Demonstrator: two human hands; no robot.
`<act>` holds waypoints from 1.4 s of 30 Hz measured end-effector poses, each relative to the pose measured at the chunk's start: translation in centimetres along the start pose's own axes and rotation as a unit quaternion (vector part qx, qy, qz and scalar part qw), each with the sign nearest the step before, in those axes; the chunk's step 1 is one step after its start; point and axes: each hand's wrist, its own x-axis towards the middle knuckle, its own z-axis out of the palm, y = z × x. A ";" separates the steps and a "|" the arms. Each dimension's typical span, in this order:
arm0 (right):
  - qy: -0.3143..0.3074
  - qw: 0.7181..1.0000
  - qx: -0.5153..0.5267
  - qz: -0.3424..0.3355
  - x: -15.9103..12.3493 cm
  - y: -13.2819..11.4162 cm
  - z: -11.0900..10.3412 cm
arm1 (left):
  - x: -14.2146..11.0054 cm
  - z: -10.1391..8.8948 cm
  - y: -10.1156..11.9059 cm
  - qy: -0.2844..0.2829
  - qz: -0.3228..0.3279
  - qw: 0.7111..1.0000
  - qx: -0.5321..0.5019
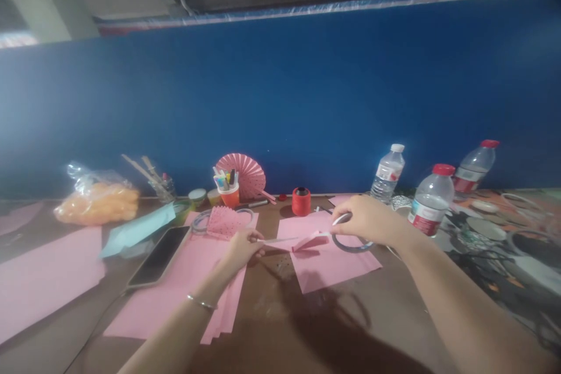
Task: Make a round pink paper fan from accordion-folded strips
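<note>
Nearest, toward the brown table's [263,327] near edge, smooth pink sheets [175,298] overlap in a slanting stack, their corners fanned out. Beyond, the left hand [245,248], narrow, pinches the end of a thin, pale strip [280,240]; the right hand [362,219], fingers closed, holds the round tape roll [353,247]. Between them, above a flat pink square [328,274], is a creased pink fold [310,240]. Left of the stack lies a flat, glossy-faced phone [161,257]; on the table's right side is a jumble of rings and cords [495,245]. Farther back, a pink piece with rows of holes [225,222] rests by the left hand. Along the far edge stand an orange-and-white pen cup [229,194], a pleated, round paper fan [248,175], a squat red spool [301,201] and, toward the far right corner, clear plastic bottles [388,172], before a flat blue panel [280,93].
</note>
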 end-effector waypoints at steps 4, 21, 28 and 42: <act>-0.024 0.999 -0.027 -0.004 -0.1 -0.1 0.2 | -1.4 0.2 -1.1 -0.027 -0.038 0.998 -0.034; -0.126 0.991 -0.042 0.000 0.2 -4.0 4.2 | -3.0 1.1 -2.0 -0.014 -0.046 0.990 -0.129; -0.125 0.991 -0.045 0.024 0.3 -3.0 4.7 | -3.1 1.0 -1.8 -0.010 -0.053 0.988 -0.147; -0.115 0.988 -0.076 0.068 1.6 -0.9 7.1 | -3.0 1.1 -2.2 -0.009 -0.050 0.986 -0.156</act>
